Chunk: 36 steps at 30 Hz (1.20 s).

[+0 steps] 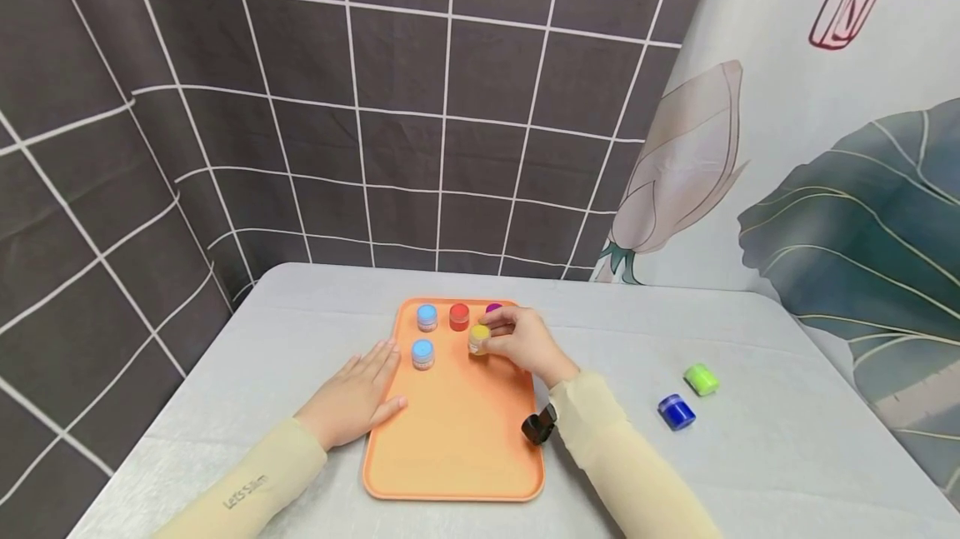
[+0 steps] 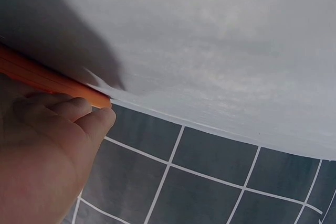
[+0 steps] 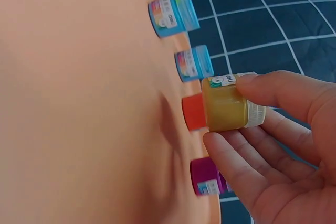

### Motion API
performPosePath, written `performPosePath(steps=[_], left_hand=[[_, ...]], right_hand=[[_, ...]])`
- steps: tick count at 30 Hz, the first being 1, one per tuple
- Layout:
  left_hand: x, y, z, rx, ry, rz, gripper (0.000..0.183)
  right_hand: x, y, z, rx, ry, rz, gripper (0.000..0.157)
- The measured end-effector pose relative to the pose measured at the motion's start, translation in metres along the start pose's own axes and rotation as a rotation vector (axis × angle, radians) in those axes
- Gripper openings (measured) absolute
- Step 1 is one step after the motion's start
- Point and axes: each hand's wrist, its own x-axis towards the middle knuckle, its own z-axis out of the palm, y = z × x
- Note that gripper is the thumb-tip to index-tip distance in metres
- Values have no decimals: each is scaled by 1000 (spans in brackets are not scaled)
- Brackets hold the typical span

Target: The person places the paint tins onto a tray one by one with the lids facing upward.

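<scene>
My right hand (image 1: 528,345) pinches a small yellow paint jar (image 3: 226,103) between thumb and fingers. In the right wrist view the jar hangs just off the surface of the orange tray (image 1: 457,447), its shadow falling there. Two light blue jars stand on the tray, a nearer one (image 1: 423,355) and a farther one (image 1: 427,318). Beside the farther one is a red jar (image 1: 459,318); a purple jar (image 3: 205,176) is partly hidden by the right hand. My left hand (image 1: 356,393) rests with extended fingers along the tray's left edge.
To the right of the tray, a dark blue jar (image 1: 677,411) and a lime green jar (image 1: 702,379) lie on their sides on the pale tablecloth (image 1: 600,314). A dark gridded curtain (image 1: 390,139) rises behind the table. A black device (image 1: 538,426) sits at the right wrist.
</scene>
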Motion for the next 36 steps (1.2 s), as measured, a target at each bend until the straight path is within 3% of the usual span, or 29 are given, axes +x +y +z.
performPosePath(steps=[17,23,36], left_hand=[[0,0,-2,-10,-19,-10,72],[-1,1,-2,-12,-15,-6,72],[0,0,1,-10,-8,-3,72]], right_hand=[[8,-7,27,-117,-100,-72,31],[8,-9,29,-152,-115,-72,28],[7,-5,28,-121,-145,-76,30]])
